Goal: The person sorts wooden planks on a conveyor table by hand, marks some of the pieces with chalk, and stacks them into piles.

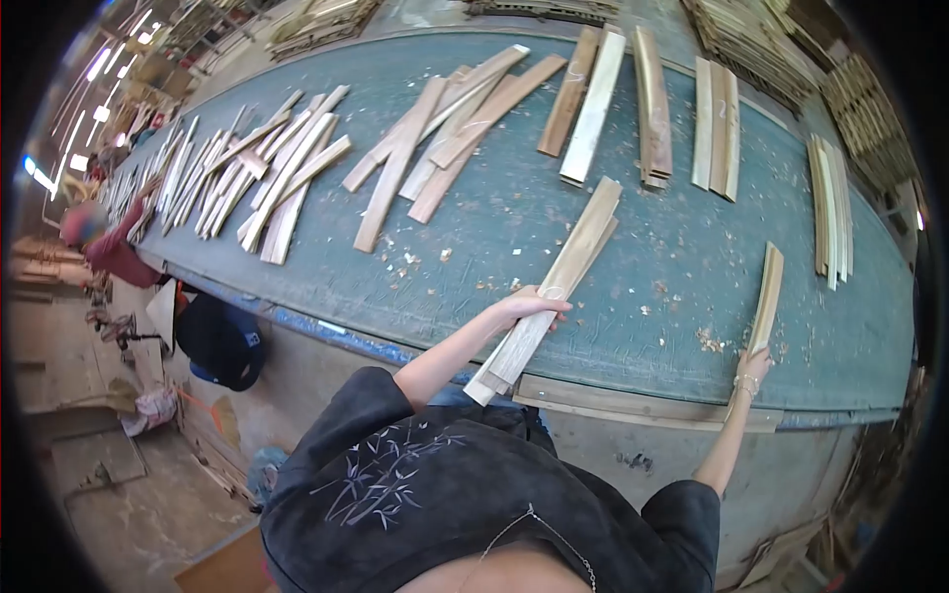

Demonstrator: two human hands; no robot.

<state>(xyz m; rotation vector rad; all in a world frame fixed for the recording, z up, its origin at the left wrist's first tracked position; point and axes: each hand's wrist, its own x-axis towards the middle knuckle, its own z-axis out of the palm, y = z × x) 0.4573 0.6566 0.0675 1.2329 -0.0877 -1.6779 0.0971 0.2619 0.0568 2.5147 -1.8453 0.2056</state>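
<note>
Wooden slats (570, 265) extend both ways beyond the left grip (530, 304).

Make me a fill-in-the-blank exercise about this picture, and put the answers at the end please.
1. The left hand holds wooden boards that look ____ (longer/shorter) than the wooden pieces in the right hand.
2. The bracelet is worn on the person's ____ side.
3. The dark sleeves are ____ (short/long).

Missing words: longer; right; short.

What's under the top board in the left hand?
Another board shows past its right edge near the far end; whether more lie beneath is hidden by the top board.
</note>
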